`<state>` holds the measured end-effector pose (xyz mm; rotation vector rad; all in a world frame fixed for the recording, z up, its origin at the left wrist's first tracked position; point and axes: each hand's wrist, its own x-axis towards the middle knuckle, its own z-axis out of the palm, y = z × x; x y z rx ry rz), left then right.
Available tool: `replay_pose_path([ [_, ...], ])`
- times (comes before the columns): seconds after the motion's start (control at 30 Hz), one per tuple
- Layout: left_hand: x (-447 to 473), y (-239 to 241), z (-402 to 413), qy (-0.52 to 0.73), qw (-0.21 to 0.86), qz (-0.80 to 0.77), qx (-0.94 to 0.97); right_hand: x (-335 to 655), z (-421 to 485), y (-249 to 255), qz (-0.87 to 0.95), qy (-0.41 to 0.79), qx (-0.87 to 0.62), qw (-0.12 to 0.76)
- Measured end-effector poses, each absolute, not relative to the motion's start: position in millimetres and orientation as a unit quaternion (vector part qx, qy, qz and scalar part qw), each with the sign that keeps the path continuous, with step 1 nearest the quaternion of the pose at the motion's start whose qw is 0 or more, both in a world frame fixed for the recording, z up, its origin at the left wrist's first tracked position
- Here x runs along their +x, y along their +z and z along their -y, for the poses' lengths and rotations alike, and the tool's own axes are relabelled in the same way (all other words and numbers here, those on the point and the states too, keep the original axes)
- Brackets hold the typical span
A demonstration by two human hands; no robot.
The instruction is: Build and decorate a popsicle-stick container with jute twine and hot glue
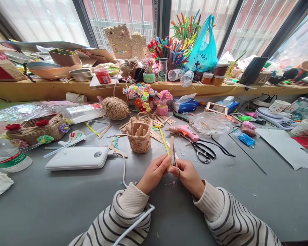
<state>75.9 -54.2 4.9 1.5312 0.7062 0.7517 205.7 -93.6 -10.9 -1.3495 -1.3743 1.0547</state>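
Observation:
Over the middle of the grey table, my left hand (152, 173) pinches a flat wooden craft stick (171, 147) that points upward. My right hand (190, 177) is closed round what looks like small scissors (174, 158); their blades stand up right beside the stick. Whether the blades touch the wood I cannot tell. Just beyond my left hand is a small basket of twine and wood (139, 144) with short stick pieces in it. Loose craft sticks (157, 134) lie around and behind it. A yellow strip (164, 140) runs towards my fingers.
Right of centre lie a pink glue gun (186, 131) and black-handled scissors (204, 153). To the left are a white power bank (77, 158) with its cable, a plastic bottle (11, 159) and a flower-trimmed twine basket (38, 131). A twine ball (115, 108) sits behind.

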Motion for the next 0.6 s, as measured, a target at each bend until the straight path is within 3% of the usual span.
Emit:
replay_pose_path([
  [0.2,75.2,5.6,54.7,0.325,0.606,-0.297,0.663,210.1,95.8,-3.0,0.61,0.432,-0.484,0.455],
  [0.6,75.6,4.5,55.2,0.306,0.602,-0.296,0.675,212.4,95.2,-4.4,0.604,0.406,-0.52,0.446],
])
